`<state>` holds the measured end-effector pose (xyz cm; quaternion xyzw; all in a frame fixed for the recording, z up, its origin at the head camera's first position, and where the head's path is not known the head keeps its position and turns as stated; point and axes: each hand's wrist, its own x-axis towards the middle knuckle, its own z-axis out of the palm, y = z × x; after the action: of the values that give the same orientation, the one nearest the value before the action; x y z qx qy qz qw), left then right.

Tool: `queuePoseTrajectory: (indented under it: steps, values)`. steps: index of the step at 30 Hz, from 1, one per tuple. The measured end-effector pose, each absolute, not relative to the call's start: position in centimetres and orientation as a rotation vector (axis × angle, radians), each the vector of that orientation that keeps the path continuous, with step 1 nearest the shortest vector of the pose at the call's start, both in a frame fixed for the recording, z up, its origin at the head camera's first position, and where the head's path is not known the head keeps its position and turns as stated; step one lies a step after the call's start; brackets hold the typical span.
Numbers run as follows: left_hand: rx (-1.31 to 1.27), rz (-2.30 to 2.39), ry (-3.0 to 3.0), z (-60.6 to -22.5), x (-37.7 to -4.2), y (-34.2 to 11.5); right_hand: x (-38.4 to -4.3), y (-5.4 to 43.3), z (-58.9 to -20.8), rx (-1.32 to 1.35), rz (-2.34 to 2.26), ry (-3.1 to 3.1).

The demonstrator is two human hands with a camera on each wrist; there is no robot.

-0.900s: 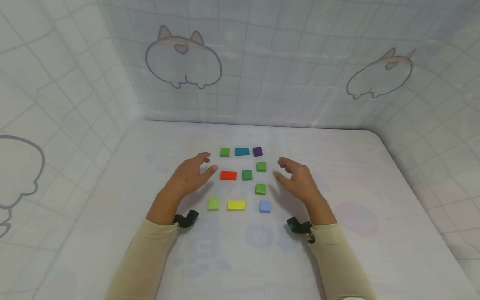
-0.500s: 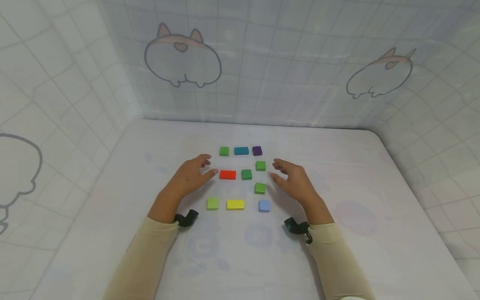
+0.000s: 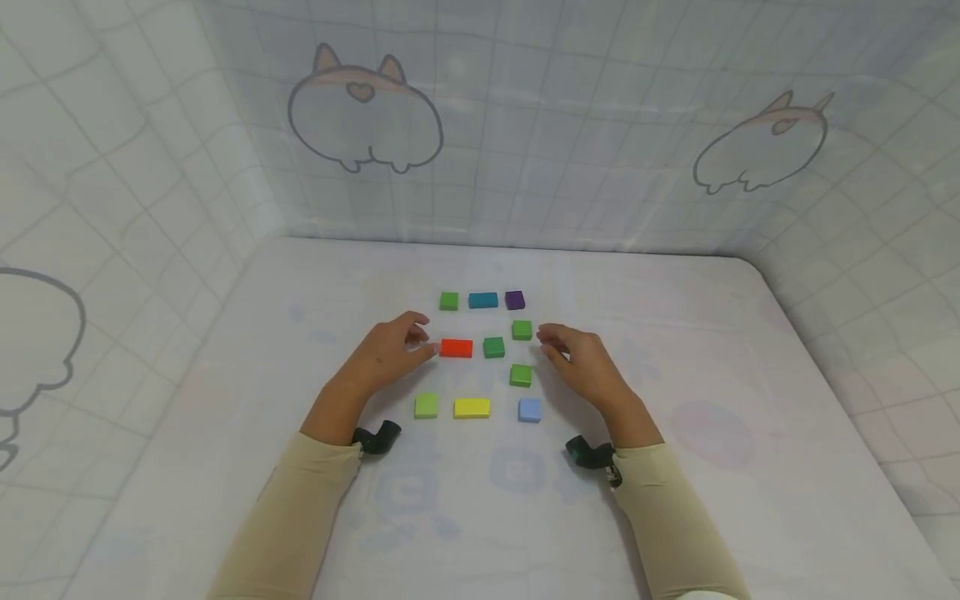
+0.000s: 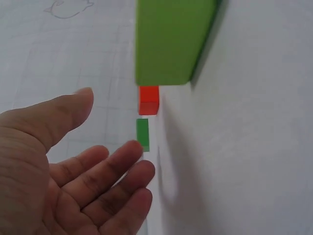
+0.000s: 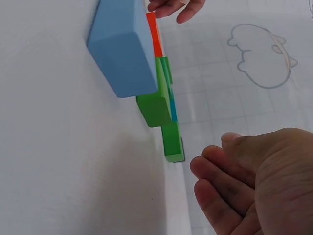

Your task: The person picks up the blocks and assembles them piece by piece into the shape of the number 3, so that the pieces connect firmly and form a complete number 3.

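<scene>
While I am watching from close by, a lime block [image 3: 426, 406], a yellow block [image 3: 472, 408] and a light-blue block [image 3: 530, 410] are lying in the nearest row on the white table [image 3: 525, 542]. Past them, a mid-green block [image 3: 521, 376] is resting just beyond the light-blue one.

Next, the left hand [image 3: 390, 352] is holding nothing: its fingers are bending loosely, the thumb standing apart, its tip pointing just beside the left end of the red block [image 3: 457, 348]. Whether it is touching, I cannot tell. A dark green block [image 3: 493, 347] is lying right of the red one. The right hand [image 3: 583, 357] is also gripping nothing, fingers half curved, just right of a leaf-green block [image 3: 522, 330].

These pieces are looking light, stiff and sturdy to me, perhaps slightly slippery; opposite side faces are probably offering the surest pinch.

Farther off, a grass-green block [image 3: 449, 301], a teal block [image 3: 483, 300] and a purple block [image 3: 515, 300] are forming another row. No container is showing; the blocks are resting straight on the table.
</scene>
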<state>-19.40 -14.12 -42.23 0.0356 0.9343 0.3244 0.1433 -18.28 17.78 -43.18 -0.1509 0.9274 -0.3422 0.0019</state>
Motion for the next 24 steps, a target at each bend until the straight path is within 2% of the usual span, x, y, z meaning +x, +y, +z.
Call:
queuePoseTrajectory:
  steps: [24]
  values:
    - [0.205,0.975,2.695,-43.7,-19.5,-13.7,-18.7,17.0,-45.4,-0.421,-1.264,2.783]
